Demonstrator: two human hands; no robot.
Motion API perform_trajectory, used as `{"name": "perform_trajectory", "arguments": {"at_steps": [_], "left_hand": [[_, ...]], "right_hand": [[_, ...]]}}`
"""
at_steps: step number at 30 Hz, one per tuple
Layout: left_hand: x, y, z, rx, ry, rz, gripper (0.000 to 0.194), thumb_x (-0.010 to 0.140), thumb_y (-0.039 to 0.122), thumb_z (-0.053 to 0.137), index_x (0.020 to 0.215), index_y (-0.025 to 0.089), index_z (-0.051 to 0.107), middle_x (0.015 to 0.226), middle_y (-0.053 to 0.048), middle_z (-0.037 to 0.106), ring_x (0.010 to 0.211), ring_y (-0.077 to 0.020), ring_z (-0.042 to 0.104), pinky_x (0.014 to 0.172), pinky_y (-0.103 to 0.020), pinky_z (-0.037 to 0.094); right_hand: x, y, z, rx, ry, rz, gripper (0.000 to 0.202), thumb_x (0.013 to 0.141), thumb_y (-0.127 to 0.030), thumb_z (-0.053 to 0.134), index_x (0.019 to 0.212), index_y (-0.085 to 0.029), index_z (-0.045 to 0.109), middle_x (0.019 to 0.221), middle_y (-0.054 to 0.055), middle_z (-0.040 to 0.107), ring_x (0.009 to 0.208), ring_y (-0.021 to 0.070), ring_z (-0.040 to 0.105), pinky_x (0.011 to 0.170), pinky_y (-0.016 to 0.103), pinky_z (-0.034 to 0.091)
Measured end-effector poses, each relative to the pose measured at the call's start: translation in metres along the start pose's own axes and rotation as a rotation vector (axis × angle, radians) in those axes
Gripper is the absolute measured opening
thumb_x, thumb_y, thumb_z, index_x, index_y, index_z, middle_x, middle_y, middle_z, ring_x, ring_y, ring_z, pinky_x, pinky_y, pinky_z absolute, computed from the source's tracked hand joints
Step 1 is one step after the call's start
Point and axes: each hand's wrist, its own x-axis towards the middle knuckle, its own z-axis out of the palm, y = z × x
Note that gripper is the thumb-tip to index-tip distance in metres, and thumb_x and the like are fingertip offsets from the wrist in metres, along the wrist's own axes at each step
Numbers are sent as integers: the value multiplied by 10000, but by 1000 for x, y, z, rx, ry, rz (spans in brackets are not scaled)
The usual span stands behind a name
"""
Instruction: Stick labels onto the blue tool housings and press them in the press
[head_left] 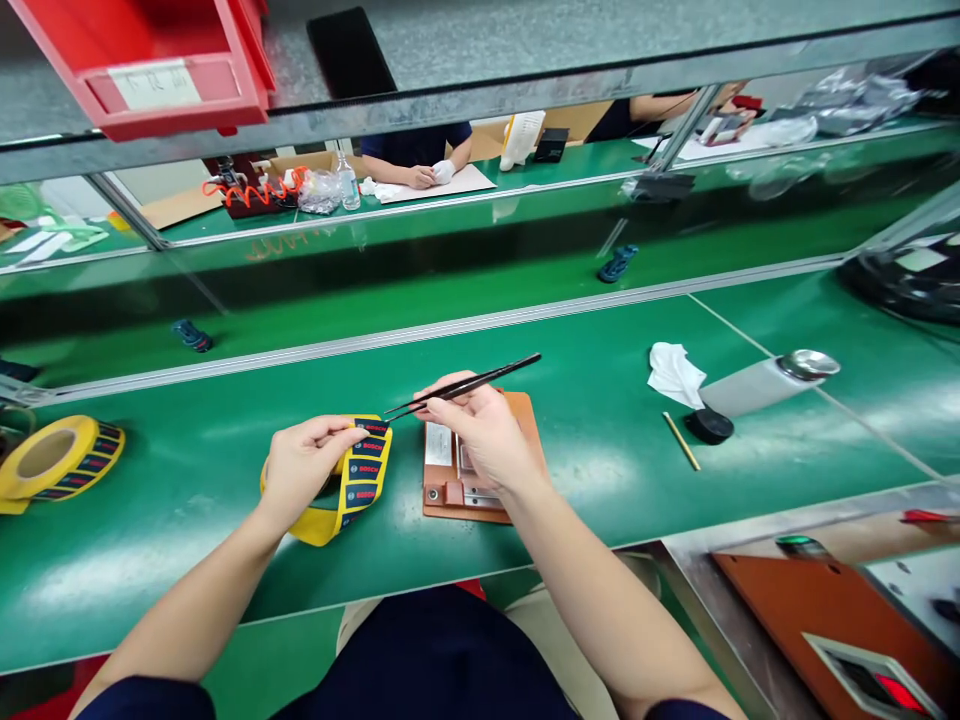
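My left hand (304, 465) pinches the upper end of a yellow label strip (365, 468) printed with dark BOSCH labels; the rest of the strip curls below and behind the fingers. Black tweezers (480, 380) are held in my right hand (484, 425), their tips pointing left, close to the strip's top edge. Whether the tips touch a label cannot be made out. Under my right hand lies an orange-brown fixture (529, 415) with metal parts, partly covered by the hand.
A second yellow label roll (64, 460) lies at far left. To the right are a crumpled tissue (675, 374), a small stick (681, 441), a black cap (709, 425) and a white bottle (757, 388). A red bin (176, 85) overhangs the shelf. A person's hands show across the bench.
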Motion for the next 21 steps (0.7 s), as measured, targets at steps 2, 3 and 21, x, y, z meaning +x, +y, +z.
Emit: {"name": "perform_trajectory", "arguments": {"at_steps": [2,3,21], "left_hand": [[-2,0,0,24,5,20,340,711,508,850,865,208,809,752,-25,781,700,-230,736,640,-291,592],[-3,0,0,34,9,32,348,714,516,847,867,206,810,749,-26,779,694,-228,730,638,-292,587],[69,17,55,1001,-359,270,605,960,639,420,984,130,746,866,-188,763,880,-397,716,755,-409,496]], "right_hand": [[4,2,4,-23,-29,14,354,731,-412,870,934,-222,650,932,28,747,898,187,711,904,384,587],[5,3,5,-40,-37,12,353,731,-417,869,928,-222,650,924,25,743,893,187,708,902,382,586],[-6,-32,-84,-404,88,-142,343,781,-483,808,904,-227,615,865,11,693,832,187,676,801,346,536]]}}
